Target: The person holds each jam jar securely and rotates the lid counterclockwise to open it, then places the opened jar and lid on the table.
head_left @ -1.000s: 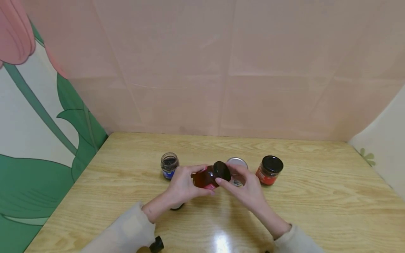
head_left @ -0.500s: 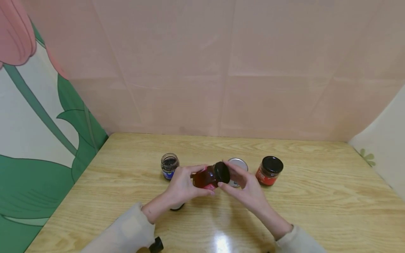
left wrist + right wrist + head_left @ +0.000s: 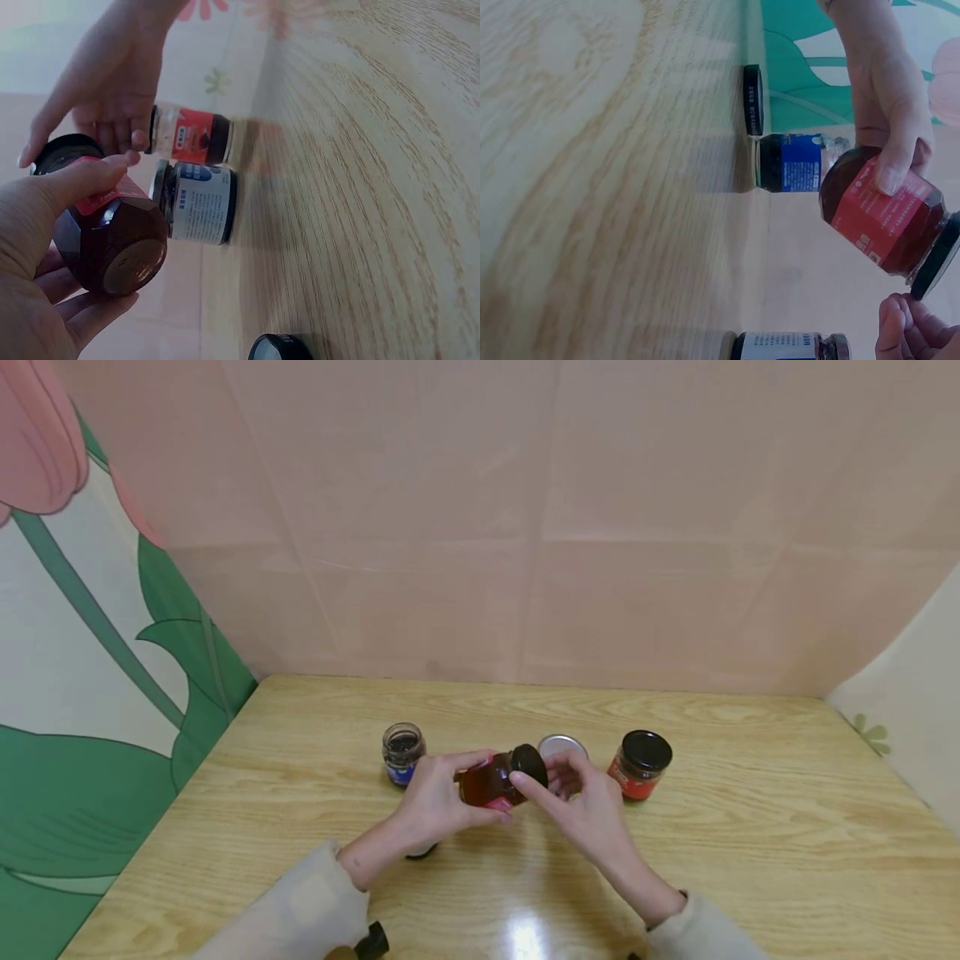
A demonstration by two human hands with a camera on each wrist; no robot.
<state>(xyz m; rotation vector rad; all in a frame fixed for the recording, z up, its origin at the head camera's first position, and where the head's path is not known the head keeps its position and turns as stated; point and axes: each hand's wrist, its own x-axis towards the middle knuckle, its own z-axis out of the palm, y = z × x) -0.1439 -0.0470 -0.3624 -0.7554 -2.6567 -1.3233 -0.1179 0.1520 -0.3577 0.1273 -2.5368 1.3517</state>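
My left hand (image 3: 438, 797) grips a faceted glass jar (image 3: 486, 785) with dark amber contents and a red label (image 3: 881, 214). The jar is held tilted above the table, its black lid (image 3: 531, 763) towards the right. At that lid is my right hand (image 3: 591, 810), thumb laid against it and fingers curled by its far edge. In the left wrist view the jar's round base (image 3: 135, 266) faces the camera, and the right hand's fingers (image 3: 112, 135) show beyond the lid.
An uncovered blue-labelled jar (image 3: 401, 752) stands behind the left hand; a loose black lid (image 3: 754, 101) lies near it. Partly behind the right hand is a silver-lidded jar (image 3: 562, 745) with a white label. Farther right stands a red-labelled, black-lidded jar (image 3: 639, 764) on the wooden table (image 3: 750, 827).
My right fingers loosened from the lid half a second ago and now lie at it again, with the thumb higher up on it. The left hand and jar have barely moved.
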